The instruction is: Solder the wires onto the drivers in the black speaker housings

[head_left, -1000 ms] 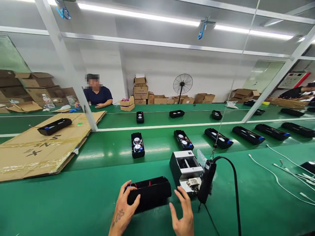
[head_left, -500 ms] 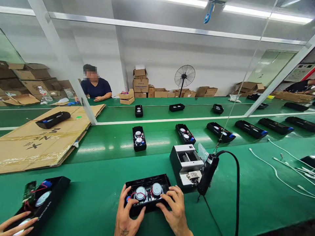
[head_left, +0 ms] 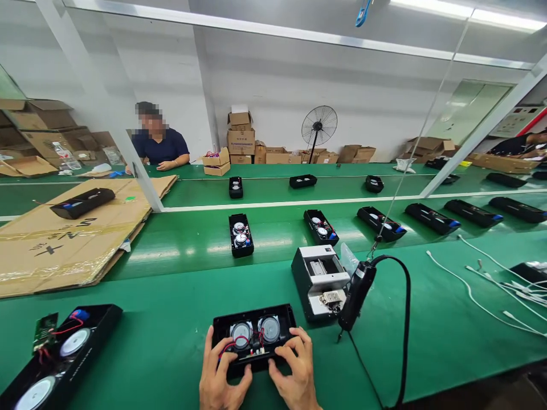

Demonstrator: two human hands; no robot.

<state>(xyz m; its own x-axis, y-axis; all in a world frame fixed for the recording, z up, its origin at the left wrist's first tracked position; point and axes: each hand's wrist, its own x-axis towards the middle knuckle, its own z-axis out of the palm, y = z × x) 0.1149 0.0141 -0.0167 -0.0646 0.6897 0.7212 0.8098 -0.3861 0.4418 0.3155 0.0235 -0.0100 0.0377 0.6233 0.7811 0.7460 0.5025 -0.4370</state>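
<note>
A black speaker housing (head_left: pixel 286 314) with two round silver speakers and red wires lies on the green bench in front of me. My left hand (head_left: pixel 222 370) grips its left end, thumb at the near wall and fingers over the edge. My right hand (head_left: pixel 294 364) holds the near right part in the same way. A strip with small connectors shows along the near inner side, between the hands. Just behind the housing on the right is a grey and black machine (head_left: pixel 320 282), with a black electric screwdriver (head_left: pixel 358 296) hanging beside it.
Another open housing (head_left: pixel 96 347) with a green board lies at the left. More housings (head_left: pixel 241 234) line the green belt. Flattened cardboard (head_left: pixel 77 250) covers the left; white cables (head_left: pixel 474 290) lie at the right. A person (head_left: pixel 160 145) sits across.
The housing now tips so its inner near side shows more. The other hand at the far left has left the second housing. The whole view has shifted slightly.
</note>
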